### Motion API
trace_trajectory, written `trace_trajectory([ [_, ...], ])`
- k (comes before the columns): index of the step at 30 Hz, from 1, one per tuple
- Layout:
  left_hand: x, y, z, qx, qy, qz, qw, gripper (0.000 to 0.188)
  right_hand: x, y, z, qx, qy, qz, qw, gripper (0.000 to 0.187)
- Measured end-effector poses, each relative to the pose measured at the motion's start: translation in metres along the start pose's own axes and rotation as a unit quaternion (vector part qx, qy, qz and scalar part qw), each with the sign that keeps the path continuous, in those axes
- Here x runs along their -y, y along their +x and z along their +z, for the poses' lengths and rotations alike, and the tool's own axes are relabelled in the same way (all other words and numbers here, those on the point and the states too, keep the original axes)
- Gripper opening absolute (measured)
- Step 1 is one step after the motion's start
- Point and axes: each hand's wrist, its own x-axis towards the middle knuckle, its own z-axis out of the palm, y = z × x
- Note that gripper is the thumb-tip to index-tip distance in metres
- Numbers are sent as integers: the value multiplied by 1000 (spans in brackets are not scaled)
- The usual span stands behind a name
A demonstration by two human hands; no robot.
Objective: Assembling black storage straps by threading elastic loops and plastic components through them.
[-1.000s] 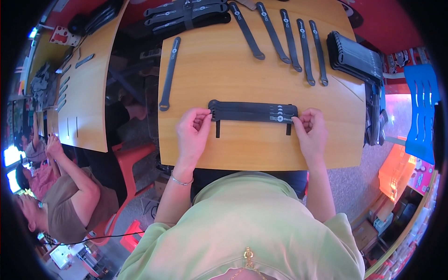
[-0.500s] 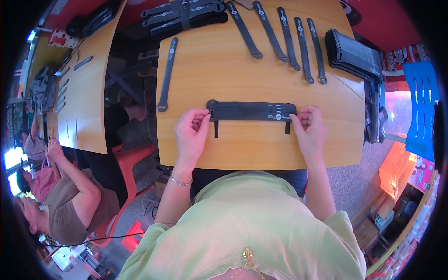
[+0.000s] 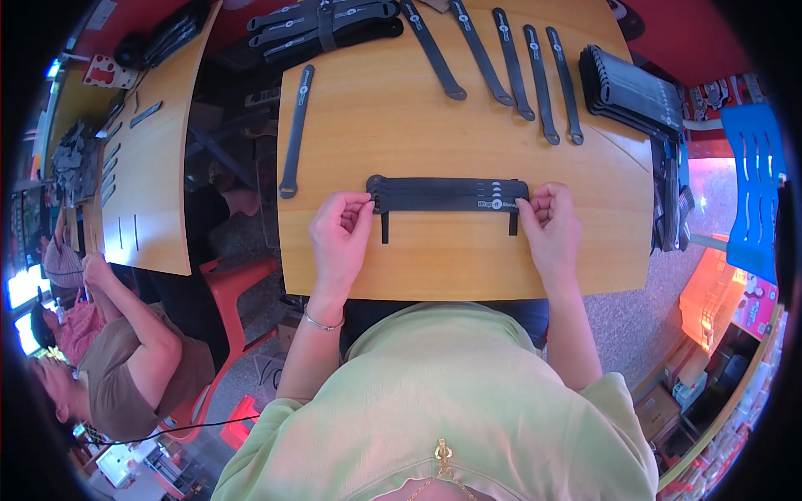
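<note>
In front of me on the wooden table lies a small overlapping stack of black straps (image 3: 434, 194), set crosswise with pale printing near its right end. My left hand (image 3: 341, 238) is closed in a pinch at the stack's left end, where the straps have rounded, holed tips. At the opposite end, the thumb and fingers of my right hand (image 3: 551, 230) pinch the near corner. Two short, narrow black strips stick out toward me from beneath the stack, a left strip (image 3: 385, 228) and a right strip (image 3: 513, 224).
Several single black straps (image 3: 505, 63) lie spread at the table's far side, and one strap (image 3: 297, 132) lies at the left. Strap bundles sit at the far left (image 3: 326, 25) and far right (image 3: 631, 90). Another person (image 3: 142, 359) works at a neighbouring table (image 3: 163, 200).
The view has shifted slightly. Both hands remain at the ends of the strap stack, whose right end now shows a little more of its rounded tips.
</note>
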Motion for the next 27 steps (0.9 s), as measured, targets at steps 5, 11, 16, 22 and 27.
trace_trajectory([
  [5, -1, -2, -1, 1, -3, 6, 1000, 8, 4, -3, 0, -11, -6, -12, 1000, 25],
  [11, -5, -2, 1, 2, 16, 13, 1000, 9, 5, -3, 0, -10, -23, -4, 1000, 24],
  [16, -12, -1, -4, -26, 95, 64, 993, 11, -7, 0, 5, -27, -17, -62, 998, 24],
  [22, -13, 0, -24, -61, 68, 91, 992, 8, -15, -7, -11, -5, 114, 0, 993, 6],
  [27, -7, 16, -73, -146, 137, 98, 975, 6, 17, -5, -14, 71, 196, -9, 978, 6],
])
